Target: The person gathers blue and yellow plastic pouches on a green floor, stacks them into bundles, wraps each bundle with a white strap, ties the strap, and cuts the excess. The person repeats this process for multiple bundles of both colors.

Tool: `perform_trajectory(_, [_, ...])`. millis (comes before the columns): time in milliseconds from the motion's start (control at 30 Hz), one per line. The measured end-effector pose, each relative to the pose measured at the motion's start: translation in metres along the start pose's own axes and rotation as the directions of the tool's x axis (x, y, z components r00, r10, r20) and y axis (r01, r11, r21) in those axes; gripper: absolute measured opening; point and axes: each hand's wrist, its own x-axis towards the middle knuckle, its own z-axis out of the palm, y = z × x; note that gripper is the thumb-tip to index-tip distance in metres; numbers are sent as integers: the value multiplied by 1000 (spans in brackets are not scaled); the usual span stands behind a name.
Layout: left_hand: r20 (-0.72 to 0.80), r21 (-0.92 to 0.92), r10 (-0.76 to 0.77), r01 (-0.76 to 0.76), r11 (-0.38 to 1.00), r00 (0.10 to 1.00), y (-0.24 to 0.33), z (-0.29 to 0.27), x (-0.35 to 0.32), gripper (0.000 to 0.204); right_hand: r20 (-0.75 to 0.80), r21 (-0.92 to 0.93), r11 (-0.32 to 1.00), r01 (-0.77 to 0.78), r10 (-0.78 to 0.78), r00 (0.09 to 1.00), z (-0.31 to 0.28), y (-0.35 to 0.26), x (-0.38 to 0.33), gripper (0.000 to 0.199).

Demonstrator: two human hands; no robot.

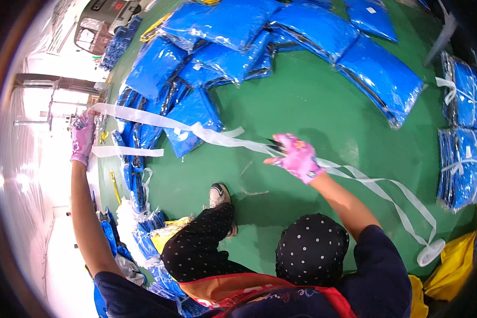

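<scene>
At the far left my left hand (82, 139), in a pink flowered glove, is raised with its fingers closed on a long white strip (143, 116) of thin, ribbon-like material. The strip runs rightward across the floor, with a knot or fold partway along. It passes at my right hand (298, 159), gloved alike, then loops to a white roll (431, 253) at the lower right. A small black pointed tool (277, 147) shows between my right thumb and fingers; its exact kind is unclear. Another short white length (127, 151) hangs near my left wrist.
Blue folded items in clear plastic bags (233, 26) lie heaped on the green floor (302, 95). Two blue stacks tied with white strips (461, 167) stand at the right. Yellow material (453, 270) lies lower right. A grey vehicle (100, 26) stands at the upper left.
</scene>
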Motion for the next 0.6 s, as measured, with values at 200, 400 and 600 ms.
perform_trajectory(200, [-53,-192,-38,28,981,998,20,-26,-23,27,234,474,881,-15,-109,966,68,-48,79,90])
perform_trajectory(400, [-27,-355,-179,158,922,983,4,-21,-22,21,343,719,677,-159,-146,928,76,-50,111,29])
perform_trajectory(600, [225,668,-247,36,743,942,19,73,-41,43,524,765,412,-495,50,850,-45,-56,71,14])
